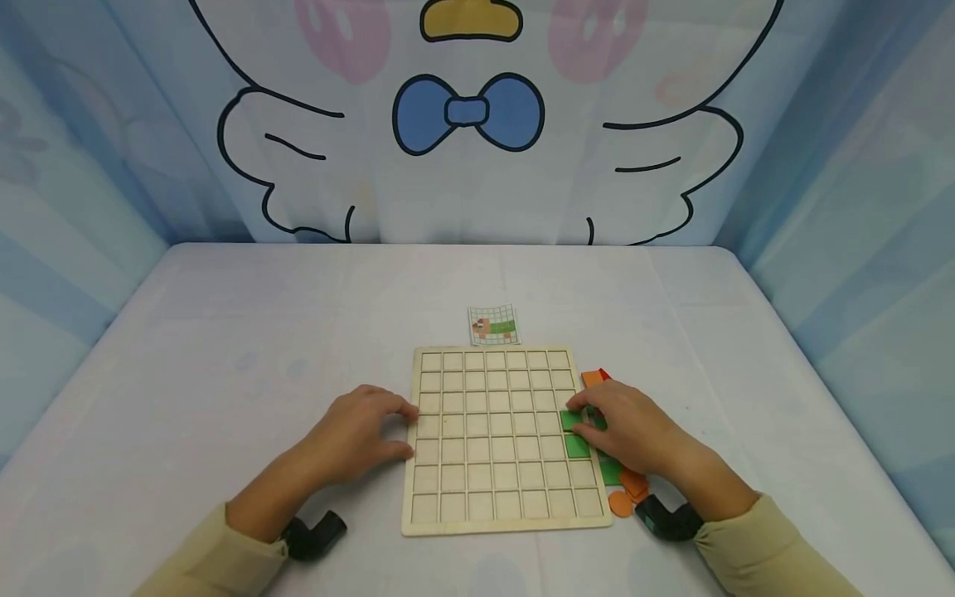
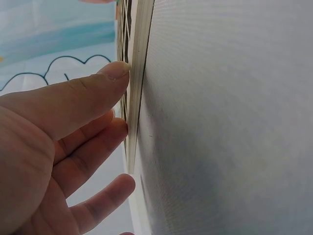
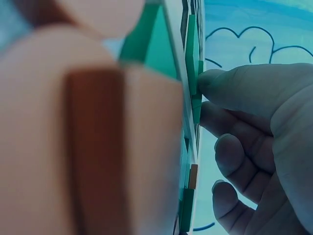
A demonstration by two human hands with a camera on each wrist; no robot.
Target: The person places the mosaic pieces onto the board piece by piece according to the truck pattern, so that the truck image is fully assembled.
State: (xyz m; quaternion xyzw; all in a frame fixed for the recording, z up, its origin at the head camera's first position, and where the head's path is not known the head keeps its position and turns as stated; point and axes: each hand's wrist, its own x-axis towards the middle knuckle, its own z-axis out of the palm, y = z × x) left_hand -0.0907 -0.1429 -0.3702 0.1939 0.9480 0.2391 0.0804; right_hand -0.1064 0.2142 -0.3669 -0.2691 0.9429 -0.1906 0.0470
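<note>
A pale wooden grid board (image 1: pixel 489 452) lies on the table in the head view. My left hand (image 1: pixel 366 435) rests at its left edge, thumb and fingertips against the rim and fingers loosely bent; the left wrist view shows the thumb (image 2: pixel 93 98) at the board's side. Over the right column, my right hand (image 1: pixel 627 423) pinches a green square tile (image 1: pixel 570 420) between thumb and index finger. A second green tile (image 1: pixel 577 446) lies just below it on the board. In the right wrist view the thumb (image 3: pixel 244 85) meets the green pieces at the board's surface.
A small picture card (image 1: pixel 493 326) with a gridded animal design lies beyond the board. Along the right edge are loose pieces: an orange piece (image 1: pixel 592 379), a red tip (image 1: pixel 605 374), a green piece (image 1: pixel 610 471), orange pieces (image 1: pixel 634 483) and an orange disc (image 1: pixel 620 503).
</note>
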